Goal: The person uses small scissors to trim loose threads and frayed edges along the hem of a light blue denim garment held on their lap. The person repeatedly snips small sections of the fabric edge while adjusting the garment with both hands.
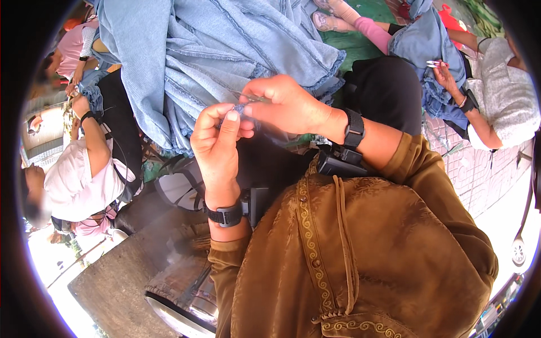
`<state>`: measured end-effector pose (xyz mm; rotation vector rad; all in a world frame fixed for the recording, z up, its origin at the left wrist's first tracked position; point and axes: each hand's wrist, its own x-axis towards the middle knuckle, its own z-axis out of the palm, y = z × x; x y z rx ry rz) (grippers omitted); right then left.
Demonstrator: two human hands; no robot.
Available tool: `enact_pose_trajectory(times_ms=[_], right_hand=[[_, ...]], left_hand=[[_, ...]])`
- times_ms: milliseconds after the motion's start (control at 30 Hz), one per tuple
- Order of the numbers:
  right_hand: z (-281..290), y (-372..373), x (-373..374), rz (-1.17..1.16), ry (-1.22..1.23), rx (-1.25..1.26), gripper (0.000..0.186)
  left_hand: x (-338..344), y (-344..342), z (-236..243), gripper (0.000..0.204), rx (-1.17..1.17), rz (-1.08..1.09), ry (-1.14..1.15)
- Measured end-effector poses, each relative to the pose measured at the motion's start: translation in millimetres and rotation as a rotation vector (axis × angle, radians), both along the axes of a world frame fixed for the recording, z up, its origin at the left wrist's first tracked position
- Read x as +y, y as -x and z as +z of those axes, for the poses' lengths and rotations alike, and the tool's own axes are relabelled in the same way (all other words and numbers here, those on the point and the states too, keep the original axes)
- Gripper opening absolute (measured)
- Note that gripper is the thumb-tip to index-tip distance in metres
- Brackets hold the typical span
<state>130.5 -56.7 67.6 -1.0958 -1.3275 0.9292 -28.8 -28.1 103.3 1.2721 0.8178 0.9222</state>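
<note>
Fine fingertip work seems in hand: left hand (217,141) and right hand (290,110), grips narrow, pinch blue fabric (239,109); denim pile (225,50) towards 12 o'clock. Next likely needs steady pinching.

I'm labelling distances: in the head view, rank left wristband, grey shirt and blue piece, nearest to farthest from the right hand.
1. Blue piece: pinched by the right hand.
2. Left wristband: lower left.
3. Grey shirt: far right, on a co-worker.
</note>
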Motion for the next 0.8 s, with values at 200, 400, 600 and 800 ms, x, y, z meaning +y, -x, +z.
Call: enact_pose_trajectory(times_ms=[200, 400, 600, 800], right_hand=[[-5.7, 3.1, -2.5, -0.023, 0.038, 0.18, 0.02], [12.2, -5.9, 0.0, -0.079, -0.197, -0.091, 0.021], [6.9, -9.2, -0.9, 0.08, 0.179, 0.13, 0.015], [12.0, -20.0, 0.1, 0.127, 0.122, 0.036, 0.015]], left_hand=[[0.4, -0.2, -2.3, 0.007, -0.05, 0.029, 0.061], [-0.3, -0.5, 6.4, 0.005, 0.17, 0.002, -0.077], [0.3, 1.1, 5.0, 0.007, 0.14, -0.026, -0.062], [-0.1, -2.8, 7.8, 0.004, 0.233, -0.07, -0.115]])
